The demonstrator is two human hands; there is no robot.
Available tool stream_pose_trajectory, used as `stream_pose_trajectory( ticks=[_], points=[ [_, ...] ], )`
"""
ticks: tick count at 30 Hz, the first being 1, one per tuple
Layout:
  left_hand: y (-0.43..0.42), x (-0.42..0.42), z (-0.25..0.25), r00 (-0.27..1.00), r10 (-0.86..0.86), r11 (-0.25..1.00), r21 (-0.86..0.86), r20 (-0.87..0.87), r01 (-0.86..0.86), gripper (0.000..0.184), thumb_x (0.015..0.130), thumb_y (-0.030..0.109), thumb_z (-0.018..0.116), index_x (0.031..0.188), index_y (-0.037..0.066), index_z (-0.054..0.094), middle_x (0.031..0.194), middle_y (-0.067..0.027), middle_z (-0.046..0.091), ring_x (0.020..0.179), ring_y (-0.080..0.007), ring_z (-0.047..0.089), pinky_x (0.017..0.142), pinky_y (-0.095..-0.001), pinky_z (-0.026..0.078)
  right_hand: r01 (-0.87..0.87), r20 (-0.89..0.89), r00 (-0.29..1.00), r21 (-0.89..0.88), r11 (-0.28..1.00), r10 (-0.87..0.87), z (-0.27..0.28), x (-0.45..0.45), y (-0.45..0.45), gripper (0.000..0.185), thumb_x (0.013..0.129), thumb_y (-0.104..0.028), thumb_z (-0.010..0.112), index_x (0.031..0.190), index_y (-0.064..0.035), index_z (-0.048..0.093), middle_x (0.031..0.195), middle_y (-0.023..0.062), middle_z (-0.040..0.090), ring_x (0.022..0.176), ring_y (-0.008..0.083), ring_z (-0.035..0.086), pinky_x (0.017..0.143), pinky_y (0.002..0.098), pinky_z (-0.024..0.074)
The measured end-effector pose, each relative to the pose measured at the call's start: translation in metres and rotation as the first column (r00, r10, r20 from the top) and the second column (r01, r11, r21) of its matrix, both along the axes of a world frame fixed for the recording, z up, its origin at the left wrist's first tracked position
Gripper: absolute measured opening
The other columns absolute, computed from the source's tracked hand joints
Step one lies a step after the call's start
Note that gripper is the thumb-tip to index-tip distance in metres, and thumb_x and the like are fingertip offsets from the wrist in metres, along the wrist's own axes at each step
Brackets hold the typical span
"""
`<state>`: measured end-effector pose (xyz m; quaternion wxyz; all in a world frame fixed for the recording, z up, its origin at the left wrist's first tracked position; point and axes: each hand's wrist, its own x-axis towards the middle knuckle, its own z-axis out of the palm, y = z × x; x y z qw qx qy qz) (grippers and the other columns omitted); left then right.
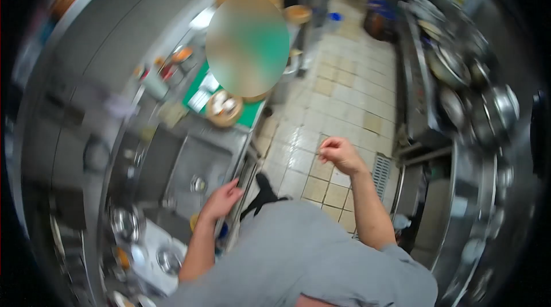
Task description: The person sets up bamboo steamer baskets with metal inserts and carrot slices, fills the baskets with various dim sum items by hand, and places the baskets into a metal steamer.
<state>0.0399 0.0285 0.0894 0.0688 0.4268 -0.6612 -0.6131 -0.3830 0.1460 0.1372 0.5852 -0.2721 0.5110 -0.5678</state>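
Observation:
My left hand [222, 200] is beside the front edge of the steel sink [201, 163], its fingers partly apart, with nothing seen in it. Over the tiled floor, my right hand [338, 153] is raised with its fingers curled together; whether it holds something small is too blurred to tell. Beyond the sink, a round wooden container [224, 113] with white pieces in it stands on a green board [251, 114]. White items [199, 100] lie beside the container.
A tiled floor aisle [338, 77] runs ahead between counters. On the right are pots and pans [499, 112] on a steel counter. A dark bin [380, 22] stands farther up the aisle. Metal bowls [124, 224] are at the lower left. A blurred round patch hides part of the board.

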Motion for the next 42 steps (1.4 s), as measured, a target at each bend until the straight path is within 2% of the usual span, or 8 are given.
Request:
stream_pose_trajectory(
  ticks=[8, 15, 24, 29, 31, 34, 37, 42],
  points=[
    [-0.090, -0.050, -0.016, 0.993, 0.120, 0.991, 0.062, -0.006, -0.120, 0.048, 0.099, 0.014, 0.068, 0.142, -0.003, 0.057, 0.130, -0.0119, 0.071, 0.113, -0.0140, 0.066, 0.099, -0.0285, 0.051, -0.281, -0.416, 0.889, -0.173, 0.944, 0.189, 0.109, 0.013, -0.222, 0.005, 0.091, -0.002, 0.072, 0.092, 0.0014, 0.069, 0.082, 0.0066, 0.071, 0.073, 0.0135, 0.067, 0.067, 0.0280, 0.0557],
    [-0.156, -0.034, -0.025, 0.951, 0.295, 0.954, 0.024, 0.097, -0.298, 0.045, 0.101, 0.016, 0.067, 0.141, -0.002, 0.058, 0.129, -0.0138, 0.069, 0.114, -0.0162, 0.066, 0.100, -0.0305, 0.052, -0.127, -0.528, 0.844, -0.366, 0.922, -0.093, 0.145, -0.026, -0.386, 0.005, 0.092, -0.002, 0.071, 0.095, 0.0018, 0.069, 0.087, 0.0073, 0.072, 0.075, 0.0140, 0.067, 0.069, 0.0285, 0.0569],
    [-0.175, -0.050, 0.004, 0.748, 0.654, 0.756, -0.113, 0.112, -0.644, 0.044, 0.102, 0.016, 0.067, 0.141, -0.002, 0.059, 0.120, -0.0133, 0.072, 0.105, -0.0150, 0.068, 0.094, -0.0295, 0.054, -0.097, -0.456, 0.878, -0.469, 0.878, -0.147, 0.100, -0.034, -0.559, 0.010, 0.090, -0.006, 0.074, 0.097, 0.0008, 0.072, 0.082, 0.0060, 0.073, 0.071, 0.0127, 0.068, 0.066, 0.0284, 0.0556],
    [-0.165, -0.117, 0.006, 0.540, 0.839, 0.544, -0.167, 0.070, -0.822, 0.041, 0.102, 0.016, 0.067, 0.138, -0.002, 0.060, 0.115, -0.0112, 0.072, 0.101, -0.0136, 0.067, 0.090, -0.0284, 0.054, -0.297, -0.698, 0.700, -0.477, 0.827, -0.151, -0.007, -0.024, -0.686, 0.014, 0.088, -0.010, 0.072, 0.098, -0.0009, 0.075, 0.090, 0.0155, 0.076, 0.078, 0.0247, 0.073, 0.072, 0.0350, 0.0568],
    [-0.160, -0.157, 0.011, 0.416, 0.909, 0.415, -0.180, 0.029, -0.892, 0.041, 0.102, 0.017, 0.067, 0.137, -0.002, 0.060, 0.111, -0.0100, 0.073, 0.098, -0.0135, 0.067, 0.088, -0.0280, 0.053, -0.629, -0.916, 0.402, -0.278, 0.726, -0.003, -0.063, -0.040, -0.723, 0.019, 0.095, -0.011, 0.067, 0.108, 0.0004, 0.076, 0.097, 0.0116, 0.078, 0.087, 0.0185, 0.071, 0.079, 0.0349, 0.0561],
    [-0.148, -0.222, 0.017, 0.371, 0.924, 0.359, -0.124, -0.093, -0.925, 0.040, 0.103, 0.015, 0.065, 0.139, -0.002, 0.059, 0.108, -0.0086, 0.073, 0.096, -0.0138, 0.068, 0.088, -0.0282, 0.053, -0.393, -0.616, 0.784, -0.394, 0.831, 0.078, -0.073, -0.085, -0.732, 0.025, 0.097, -0.012, 0.066, 0.117, -0.0002, 0.075, 0.101, 0.0127, 0.078, 0.088, 0.0170, 0.071, 0.082, 0.0326, 0.0552],
    [-0.155, -0.292, 0.041, 0.428, 0.903, 0.424, -0.087, -0.032, -0.901, 0.037, 0.105, 0.011, 0.059, 0.139, -0.003, 0.058, 0.108, -0.0103, 0.073, 0.098, -0.0163, 0.069, 0.090, -0.0305, 0.055, -0.424, -0.574, 0.786, -0.231, 0.876, 0.230, -0.091, -0.181, -0.697, 0.015, 0.099, -0.010, 0.063, 0.098, -0.0003, 0.074, 0.090, 0.0057, 0.075, 0.083, 0.0152, 0.068, 0.078, 0.0308, 0.0546],
    [-0.216, -0.381, 0.029, 0.590, 0.789, 0.612, 0.136, -0.170, -0.779, 0.037, 0.105, 0.010, 0.059, 0.139, -0.004, 0.057, 0.109, -0.0127, 0.073, 0.097, -0.0166, 0.070, 0.087, -0.0318, 0.058, -0.216, -0.735, 0.674, -0.097, 0.971, 0.076, -0.136, -0.357, -0.575, 0.025, 0.088, -0.024, 0.076, 0.083, -0.0006, 0.070, 0.078, 0.0198, 0.070, 0.071, 0.0293, 0.068, 0.068, 0.0409, 0.0531]
  ],
)
